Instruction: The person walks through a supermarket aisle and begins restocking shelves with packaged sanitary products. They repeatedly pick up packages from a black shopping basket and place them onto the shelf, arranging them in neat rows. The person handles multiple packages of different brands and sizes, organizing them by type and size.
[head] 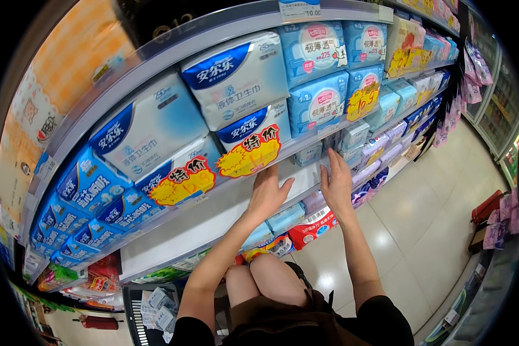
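Note:
My left hand (pixel 268 192) reaches over a white shelf board (pixel 199 225), below the yellow price signs. Its fingertips pass under the upper shelf's edge, so whether they touch anything is hidden. My right hand (pixel 337 184) is raised at the right part of the same shelf, fingers nearly straight, its tips beside small pale-blue packs (pixel 354 136). Between the two hands, deeper in, sits another small pale-blue pack (pixel 308 154). No item shows in either palm. Above, the upper shelf holds white-and-blue sanitary pad packs (pixel 242 80) and light-blue packs (pixel 318 101).
A dark basket (pixel 132 311) with small white packs (pixel 160 309) stands at the lower left. Below the shelf lie light-blue packs (pixel 287 218) and a red pack (pixel 313 229). Tiled floor (pixel 398 229) runs along the right, with glass-door coolers (pixel 488 112) beyond.

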`<action>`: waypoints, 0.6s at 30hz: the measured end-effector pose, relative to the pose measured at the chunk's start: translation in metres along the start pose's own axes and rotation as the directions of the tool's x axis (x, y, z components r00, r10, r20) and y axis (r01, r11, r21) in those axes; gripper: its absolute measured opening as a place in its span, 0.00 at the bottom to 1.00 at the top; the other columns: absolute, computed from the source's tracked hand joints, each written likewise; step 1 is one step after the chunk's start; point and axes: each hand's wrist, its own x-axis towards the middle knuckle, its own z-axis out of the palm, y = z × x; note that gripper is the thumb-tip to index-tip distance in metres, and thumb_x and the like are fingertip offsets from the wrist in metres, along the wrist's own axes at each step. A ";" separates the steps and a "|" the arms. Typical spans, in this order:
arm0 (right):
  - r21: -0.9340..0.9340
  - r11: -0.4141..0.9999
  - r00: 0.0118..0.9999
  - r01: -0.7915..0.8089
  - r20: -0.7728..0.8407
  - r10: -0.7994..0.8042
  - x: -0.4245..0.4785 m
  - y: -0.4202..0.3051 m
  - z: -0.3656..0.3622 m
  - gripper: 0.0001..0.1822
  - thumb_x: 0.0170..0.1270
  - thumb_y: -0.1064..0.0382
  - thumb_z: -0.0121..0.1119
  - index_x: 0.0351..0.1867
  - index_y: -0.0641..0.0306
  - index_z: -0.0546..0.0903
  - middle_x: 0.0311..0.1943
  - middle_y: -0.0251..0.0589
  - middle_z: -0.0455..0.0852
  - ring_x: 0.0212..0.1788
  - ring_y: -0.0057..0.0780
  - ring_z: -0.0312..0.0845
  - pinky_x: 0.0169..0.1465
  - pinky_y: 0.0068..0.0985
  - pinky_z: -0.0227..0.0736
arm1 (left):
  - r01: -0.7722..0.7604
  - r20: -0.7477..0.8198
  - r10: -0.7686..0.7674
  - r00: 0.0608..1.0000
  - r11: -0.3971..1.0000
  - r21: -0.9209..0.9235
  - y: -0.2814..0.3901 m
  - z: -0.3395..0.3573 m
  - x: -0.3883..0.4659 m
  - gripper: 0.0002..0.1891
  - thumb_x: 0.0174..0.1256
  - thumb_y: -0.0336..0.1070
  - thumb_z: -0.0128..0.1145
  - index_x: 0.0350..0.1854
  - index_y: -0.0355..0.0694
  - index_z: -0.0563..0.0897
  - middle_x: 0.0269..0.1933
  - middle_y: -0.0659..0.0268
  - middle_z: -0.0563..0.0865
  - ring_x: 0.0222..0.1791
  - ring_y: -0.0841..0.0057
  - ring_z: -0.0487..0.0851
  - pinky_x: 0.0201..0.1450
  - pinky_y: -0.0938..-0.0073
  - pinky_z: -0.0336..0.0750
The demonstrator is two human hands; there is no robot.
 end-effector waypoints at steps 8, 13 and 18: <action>-0.043 0.998 0.997 -0.036 0.068 0.039 0.008 -0.012 0.019 0.35 0.67 0.73 0.59 0.76 0.75 0.65 0.67 0.66 0.76 0.65 0.63 0.75 0.67 0.44 0.72 | 0.030 0.091 -0.027 0.996 0.999 -0.027 -0.014 0.050 0.059 0.45 0.62 0.39 0.71 0.77 0.28 0.61 0.69 0.34 0.75 0.71 0.40 0.73 0.73 0.54 0.70; 0.150 0.983 0.990 -0.101 0.109 0.085 0.015 -0.005 0.023 0.37 0.66 0.74 0.58 0.78 0.72 0.63 0.69 0.66 0.74 0.69 0.64 0.72 0.70 0.43 0.70 | 0.075 0.060 -0.071 0.996 0.996 -0.053 -0.019 0.067 0.067 0.44 0.61 0.38 0.70 0.76 0.28 0.62 0.68 0.34 0.76 0.70 0.40 0.74 0.72 0.54 0.71; 0.216 0.963 0.979 -0.160 0.163 0.126 0.005 -0.013 0.013 0.36 0.68 0.74 0.58 0.78 0.69 0.65 0.69 0.64 0.75 0.70 0.62 0.72 0.71 0.41 0.69 | 0.136 0.028 -0.135 0.990 0.990 -0.043 -0.004 0.048 0.046 0.43 0.60 0.37 0.70 0.76 0.30 0.63 0.68 0.36 0.77 0.70 0.40 0.75 0.71 0.53 0.72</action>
